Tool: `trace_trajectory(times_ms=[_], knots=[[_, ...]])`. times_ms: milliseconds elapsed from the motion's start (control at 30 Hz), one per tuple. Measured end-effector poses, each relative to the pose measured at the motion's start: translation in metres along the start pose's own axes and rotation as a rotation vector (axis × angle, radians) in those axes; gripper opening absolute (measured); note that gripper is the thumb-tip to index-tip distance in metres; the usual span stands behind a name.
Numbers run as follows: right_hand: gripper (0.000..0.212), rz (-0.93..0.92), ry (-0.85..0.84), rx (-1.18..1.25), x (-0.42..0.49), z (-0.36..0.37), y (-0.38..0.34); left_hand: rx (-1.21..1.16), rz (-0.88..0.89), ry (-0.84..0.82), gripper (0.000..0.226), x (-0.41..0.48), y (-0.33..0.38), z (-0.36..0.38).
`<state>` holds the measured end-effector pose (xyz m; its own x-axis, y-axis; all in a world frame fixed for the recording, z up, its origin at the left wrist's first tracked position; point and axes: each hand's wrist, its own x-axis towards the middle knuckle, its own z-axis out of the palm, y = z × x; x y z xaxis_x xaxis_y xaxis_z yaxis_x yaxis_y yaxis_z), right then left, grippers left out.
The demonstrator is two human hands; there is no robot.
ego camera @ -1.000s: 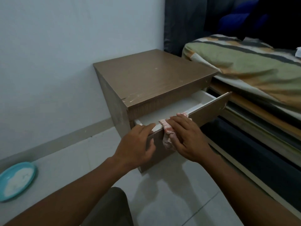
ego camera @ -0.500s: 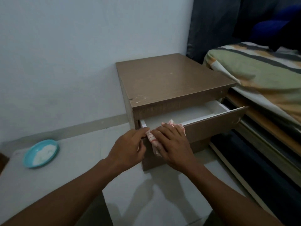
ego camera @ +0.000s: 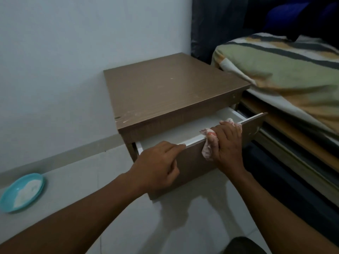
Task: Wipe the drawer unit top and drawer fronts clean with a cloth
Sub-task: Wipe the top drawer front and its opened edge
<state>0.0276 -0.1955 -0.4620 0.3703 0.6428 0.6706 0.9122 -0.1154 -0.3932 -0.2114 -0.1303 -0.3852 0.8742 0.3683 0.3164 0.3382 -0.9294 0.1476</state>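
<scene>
A brown wooden drawer unit stands against the white wall, its top bare and scuffed at the front left corner. Its drawer is pulled out, showing a white inside. My right hand presses a pink-and-white cloth over the top edge of the drawer front, right of the middle. My left hand grips the left part of the drawer front, its index finger lying along the white top edge.
A bed with a striped green and orange cover stands close on the right, its wooden frame next to the drawer. A teal plate with white powder lies on the pale tiled floor at the left. Dark curtains hang behind the bed.
My right hand has slid the cloth to the right along the drawer front's top edge. My left hand still holds the left end.
</scene>
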Motion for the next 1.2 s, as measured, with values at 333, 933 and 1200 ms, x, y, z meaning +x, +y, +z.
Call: trace_trajectory(times_ms=[333,933,1200], knots=[[0.05,0.072,0.131,0.066,-0.013,0.024,0.003,-0.028,0.119,-0.055,0.053,0.042,0.006,0.009],[0.054,0.516,0.573,0.48,-0.007,0.061,0.007,-0.055,0.36,-0.131,0.049,0.135,0.027,0.03],[0.054,1.022,0.623,0.725,0.01,0.072,0.083,-0.066,0.336,-0.091,0.056,0.129,0.027,0.037]])
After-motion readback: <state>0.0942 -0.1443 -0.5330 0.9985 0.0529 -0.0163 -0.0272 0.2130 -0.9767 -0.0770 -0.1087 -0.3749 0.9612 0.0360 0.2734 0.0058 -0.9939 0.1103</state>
